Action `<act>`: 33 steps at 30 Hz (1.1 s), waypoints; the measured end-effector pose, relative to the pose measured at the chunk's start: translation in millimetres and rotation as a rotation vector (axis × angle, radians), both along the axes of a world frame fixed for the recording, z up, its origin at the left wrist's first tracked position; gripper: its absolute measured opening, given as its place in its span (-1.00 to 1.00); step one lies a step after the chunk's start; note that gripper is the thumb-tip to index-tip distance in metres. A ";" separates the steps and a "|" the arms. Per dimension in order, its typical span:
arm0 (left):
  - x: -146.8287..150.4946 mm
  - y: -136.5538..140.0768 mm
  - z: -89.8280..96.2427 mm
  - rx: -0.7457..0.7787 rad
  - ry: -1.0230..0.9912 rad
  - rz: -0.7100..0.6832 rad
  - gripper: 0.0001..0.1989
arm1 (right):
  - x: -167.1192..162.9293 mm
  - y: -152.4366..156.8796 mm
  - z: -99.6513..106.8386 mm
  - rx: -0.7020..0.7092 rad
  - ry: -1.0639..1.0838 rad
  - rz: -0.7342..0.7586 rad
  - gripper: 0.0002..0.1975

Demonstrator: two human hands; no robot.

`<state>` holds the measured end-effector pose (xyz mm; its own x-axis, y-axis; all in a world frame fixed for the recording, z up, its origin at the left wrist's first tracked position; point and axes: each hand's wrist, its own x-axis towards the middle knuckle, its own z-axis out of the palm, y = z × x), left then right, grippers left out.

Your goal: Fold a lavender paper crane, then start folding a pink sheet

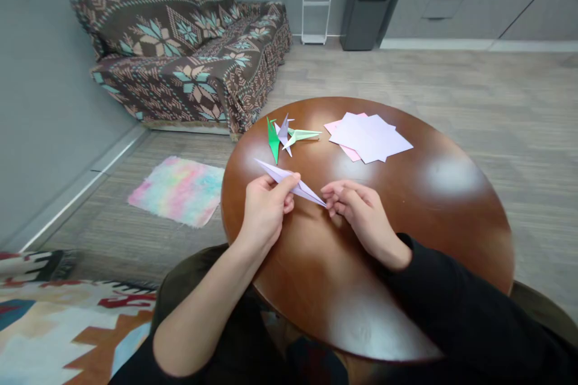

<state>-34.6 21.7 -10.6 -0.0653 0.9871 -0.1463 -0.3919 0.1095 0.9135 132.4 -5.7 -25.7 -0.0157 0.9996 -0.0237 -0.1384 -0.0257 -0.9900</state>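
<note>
A long, narrow folded piece of lilac origami paper [304,190] slants above the near part of the round table, pointed at both ends. My left hand [270,198] pinches its middle, thumb on top and fingers curled beneath. At the lower right point of the paper is my right hand [352,204], its fingers curled together at the tip; how firmly they grip is partly hidden. Beyond my left hand lie folded paper cranes: a green one [273,141], a lilac one [283,132] and a pale green one [300,135], bunched together and touching.
A loose stack of lilac paper sheets [372,135] with pink paper [352,152] beneath lies at the far side of the brown round table [433,210]. Past the table stand a patterned sofa [194,66], a pastel rug [178,190] and a white rack [316,5].
</note>
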 end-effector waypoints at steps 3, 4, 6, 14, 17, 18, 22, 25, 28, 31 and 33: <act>0.1 -1.1 -0.9 0.002 0.022 -0.062 -0.73 | -2.0 -2.5 1.8 0.036 -0.130 0.082 -0.78; 0.3 -1.6 -0.6 0.004 0.026 -0.075 -0.73 | -2.9 -3.5 2.0 0.046 -0.162 0.100 -0.79; 0.9 -2.9 1.0 0.017 0.013 -0.082 -0.73 | -4.8 -4.8 1.5 0.055 -0.178 0.102 -0.80; 3.9 -9.9 1.4 0.101 0.099 -0.255 -0.75 | -8.0 -4.8 2.1 0.030 -0.026 -0.031 -0.75; 2.7 -10.2 -1.2 0.116 0.180 -0.243 -0.72 | -9.9 -6.2 3.4 0.070 -0.050 -0.011 -0.74; 2.3 -10.1 -1.6 0.119 0.188 -0.238 -0.71 | -10.7 -6.6 3.6 0.079 -0.060 -0.009 -0.75; 3.0 -11.7 -2.4 0.105 0.151 -0.262 -0.70 | -13.9 -7.1 3.3 0.070 -0.046 -0.017 -0.76; 5.5 -13.4 -2.5 0.067 0.100 -0.274 -0.71 | -16.3 -6.7 1.3 0.037 0.004 -0.008 -0.79; 5.1 -11.3 -1.2 -0.007 0.012 -0.219 -0.72 | -18.1 -5.9 -2.2 -0.023 0.055 -0.005 -0.87; -0.1 -4.4 1.3 -0.059 -0.083 -0.100 -0.71 | -18.0 -5.2 -6.0 -0.068 0.081 -0.022 -0.95; -4.5 0.7 2.9 -0.045 -0.115 -0.026 -0.69 | -16.7 -5.0 -7.5 -0.068 0.087 -0.032 -0.97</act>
<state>-39.1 22.4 -7.6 -0.0205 0.9805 -0.1952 -0.4901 0.1603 0.8568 115.6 -10.7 -33.2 0.0116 0.9957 -0.0916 -0.2260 -0.0866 -0.9703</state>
